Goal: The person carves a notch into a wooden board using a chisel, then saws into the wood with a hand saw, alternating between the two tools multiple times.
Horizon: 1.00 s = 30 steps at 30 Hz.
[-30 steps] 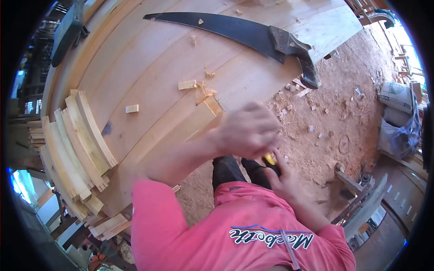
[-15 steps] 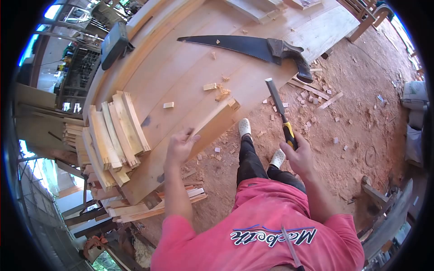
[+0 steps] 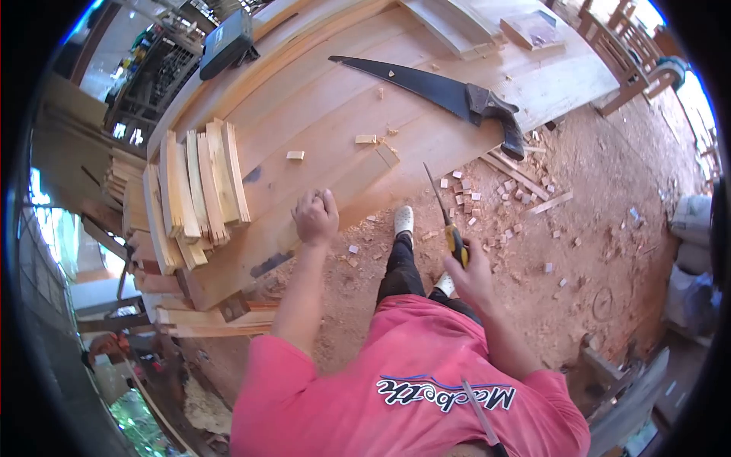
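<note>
My right hand (image 3: 472, 276) is closed round the yellow-and-black handle of a chisel (image 3: 451, 232). The blade points up and away, seen nearly edge-on, off the bench's near edge. My left hand (image 3: 316, 217), fingers curled and knuckles up, grips the near end of a wooden strip (image 3: 364, 181) lying along the bench edge. Its fingertips are hidden. Beyond the strip, a small wood block (image 3: 366, 139) lies beside some shavings, with another block (image 3: 295, 155) farther left. A handsaw (image 3: 438, 87) rests on the bench behind them.
Several slotted wooden pieces (image 3: 199, 183) are stacked at the bench's left end. A dark green case (image 3: 227, 44) sits at the back left. Wooden frames (image 3: 449, 30) lie at the far side. Offcuts (image 3: 464, 194) and sawdust cover the floor by my feet.
The wooden strip has been turned, its notched end no longer facing up. My left hand has rolled knuckles-up over it. The chisel has swung inward, its blade turned edge-on. The view has shifted.
</note>
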Motion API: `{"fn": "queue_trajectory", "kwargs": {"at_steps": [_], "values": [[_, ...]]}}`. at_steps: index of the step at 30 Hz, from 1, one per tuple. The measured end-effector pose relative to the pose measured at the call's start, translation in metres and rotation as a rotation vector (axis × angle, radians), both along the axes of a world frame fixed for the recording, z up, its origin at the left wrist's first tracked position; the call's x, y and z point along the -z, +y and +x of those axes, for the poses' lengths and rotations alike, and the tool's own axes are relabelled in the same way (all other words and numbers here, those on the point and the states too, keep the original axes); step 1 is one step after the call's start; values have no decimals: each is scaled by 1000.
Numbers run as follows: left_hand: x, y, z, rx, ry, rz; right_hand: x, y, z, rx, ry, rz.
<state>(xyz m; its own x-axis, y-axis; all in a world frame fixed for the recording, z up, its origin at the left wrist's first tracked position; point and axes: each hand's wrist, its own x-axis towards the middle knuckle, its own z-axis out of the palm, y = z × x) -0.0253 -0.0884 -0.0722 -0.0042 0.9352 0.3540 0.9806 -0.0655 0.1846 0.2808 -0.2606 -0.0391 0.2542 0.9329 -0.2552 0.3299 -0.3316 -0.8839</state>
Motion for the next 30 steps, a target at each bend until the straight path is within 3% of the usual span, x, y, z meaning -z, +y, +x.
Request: {"fn": "queue_trajectory", "kwargs": {"at_steps": [3,5,8,11,15,17,20,21,24,25,30], "values": [[0,-3,-2,68,3,-5,-21,21,-8,-11,57,-11],[3,-7,-4,105,4,-23,-38,33,-12,-7,147,198],[11,-6,-3,186,9,80,-63,44,-10,-93,39,263],[9,9,4,-24,95,35,-68,49,-13,-101,49,406],[14,16,-3,18,89,82,-44,54,-18,-130,134,392],[15,15,-1,14,86,77,-7,69,-20,-174,-102,266],[12,19,3,9,66,105,13,73,-11,-201,-212,126],[13,20,2,16,65,107,9,67,-17,-119,-194,318],[15,13,-4,29,70,107,5,59,-26,-108,-32,368],[15,15,-1,23,58,137,11,59,-28,-123,53,366],[11,13,-2,22,57,63,14,47,-26,-111,-11,233]]}}
